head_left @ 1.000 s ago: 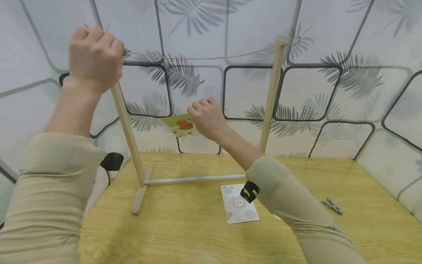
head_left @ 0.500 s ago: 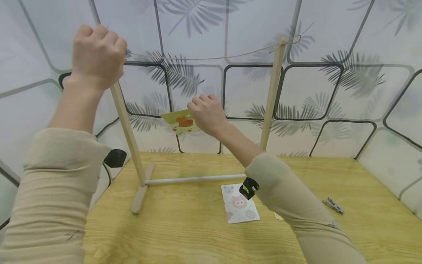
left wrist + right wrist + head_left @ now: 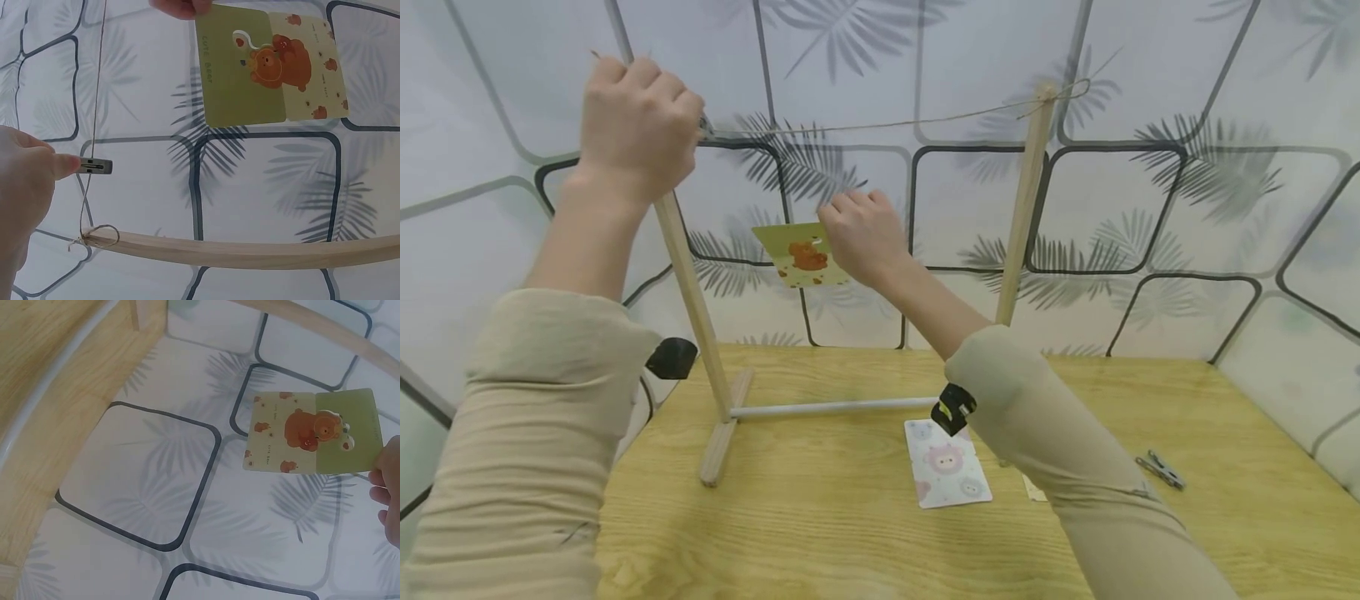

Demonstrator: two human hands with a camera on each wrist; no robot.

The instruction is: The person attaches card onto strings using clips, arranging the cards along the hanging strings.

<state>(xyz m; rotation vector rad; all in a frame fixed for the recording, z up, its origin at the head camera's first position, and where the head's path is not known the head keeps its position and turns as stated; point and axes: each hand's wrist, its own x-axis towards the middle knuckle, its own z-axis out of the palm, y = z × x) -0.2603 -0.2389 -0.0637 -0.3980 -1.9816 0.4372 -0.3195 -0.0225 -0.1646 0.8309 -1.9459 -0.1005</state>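
Observation:
My left hand is raised near the top of the left wooden post. In the left wrist view its fingers pinch a small grey clothespin, which lies across the thin string; I cannot tell if its jaws clamp the string. Lower and to the right, my right hand pinches a card by a top corner. The card is green and cream with an orange bear, and hangs below the string, apart from it. In the right wrist view the card shows its bear side.
A right wooden post holds the string's other end, and a white rod runs low between the posts. On the wooden table lie a white card with pink faces, a partly hidden pale card and grey clothespins.
My right hand has raised the card toward the string and slightly left. The left hand, still holding the clothespin, has shifted a little to the right.

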